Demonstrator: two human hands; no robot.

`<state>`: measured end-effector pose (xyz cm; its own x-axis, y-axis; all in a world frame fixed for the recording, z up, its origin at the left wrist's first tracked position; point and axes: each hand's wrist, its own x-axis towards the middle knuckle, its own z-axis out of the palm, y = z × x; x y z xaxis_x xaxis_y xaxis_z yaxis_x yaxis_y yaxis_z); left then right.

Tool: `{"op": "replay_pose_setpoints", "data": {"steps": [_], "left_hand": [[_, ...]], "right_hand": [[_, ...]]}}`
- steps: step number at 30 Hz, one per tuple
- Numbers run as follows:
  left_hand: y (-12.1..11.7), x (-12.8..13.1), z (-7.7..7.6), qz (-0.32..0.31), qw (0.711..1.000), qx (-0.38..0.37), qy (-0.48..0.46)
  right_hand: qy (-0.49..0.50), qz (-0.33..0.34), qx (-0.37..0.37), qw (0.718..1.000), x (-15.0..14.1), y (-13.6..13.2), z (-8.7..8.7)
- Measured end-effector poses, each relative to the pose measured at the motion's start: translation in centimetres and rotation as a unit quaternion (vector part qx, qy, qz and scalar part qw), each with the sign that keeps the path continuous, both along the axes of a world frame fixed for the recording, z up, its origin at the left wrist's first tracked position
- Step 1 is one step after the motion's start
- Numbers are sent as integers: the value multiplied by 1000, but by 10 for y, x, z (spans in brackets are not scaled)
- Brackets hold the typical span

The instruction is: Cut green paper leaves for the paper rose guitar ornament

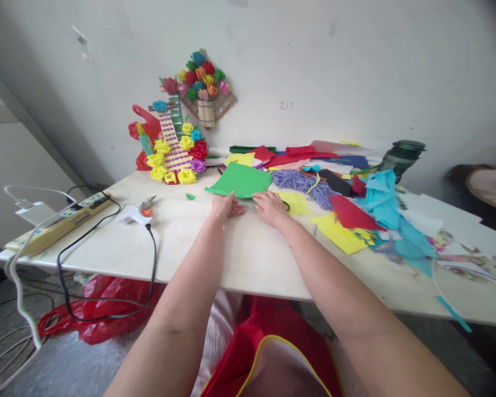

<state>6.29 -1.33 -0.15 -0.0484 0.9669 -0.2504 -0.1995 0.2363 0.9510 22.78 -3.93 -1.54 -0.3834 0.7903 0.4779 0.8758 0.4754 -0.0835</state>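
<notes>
A green sheet of paper [242, 179] lies at the middle of the table, its near edge turned toward me. My left hand [226, 206] is at that near edge, thumb on top and the other fingers curled in below, closed on the paper. At the near right corner, my right hand [271, 207] has its fingers over the edge and grips it; its thumb is hidden. Beside the right hand, a black ring-shaped handle [286, 205] partly shows on yellow paper [297, 203]. A small green paper scrap [190, 196] lies to the left.
On the left are a hot glue gun [139, 212] with a black cord and a power strip [62, 223]. Paper flowers [187, 142] stand behind. To the right lie purple yarn [303, 184], red paper [353, 213], blue crepe paper [382, 198] and a dark bottle [403, 157].
</notes>
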Motion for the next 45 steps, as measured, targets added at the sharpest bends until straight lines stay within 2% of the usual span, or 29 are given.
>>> {"op": "replay_pose_setpoints", "data": {"steps": [4,7,18,21,25,28,30,32,34,35,38,40,41,43,45], "left_hand": [[4,-3,0,3,994,7,-108],[8,-5,-1,19,988,3,-152],[8,3,0,39,990,-18,-131],[8,4,0,43,993,-2,-114],[8,5,0,37,989,28,-141],[7,8,-1,13,983,44,-178],[7,10,-2,4,978,51,-203],[7,12,-4,-3,974,57,-218],[7,14,-5,-7,973,53,-223],[7,15,-5,-8,973,48,-224],[6,17,-4,-14,974,25,-224],[4,18,-2,-21,974,17,-223],[3,19,-2,-25,975,15,-222],[0,20,0,-35,975,14,-217],[-2,21,1,-49,976,14,-210]], "right_hand": [[12,19,27,999,1,0,3],[12,26,31,999,1,-1,3],[18,23,2,1000,-3,1,-1],[28,17,46,998,-3,-2,4],[47,-13,126,991,-6,-9,12],[54,-36,88,994,-11,-13,14],[83,-47,29,995,-16,-14,12],[152,-49,-49,986,-21,-12,8],[263,-38,-152,952,-24,-10,6],[329,-31,-206,921,-25,-8,5],[522,-6,-324,789,-25,-6,5],[614,7,-351,707,-22,-5,8],[645,13,-357,675,-21,-5,9],[687,18,-363,630,-18,-5,12],[709,12,-363,605,-16,-6,13]]}}
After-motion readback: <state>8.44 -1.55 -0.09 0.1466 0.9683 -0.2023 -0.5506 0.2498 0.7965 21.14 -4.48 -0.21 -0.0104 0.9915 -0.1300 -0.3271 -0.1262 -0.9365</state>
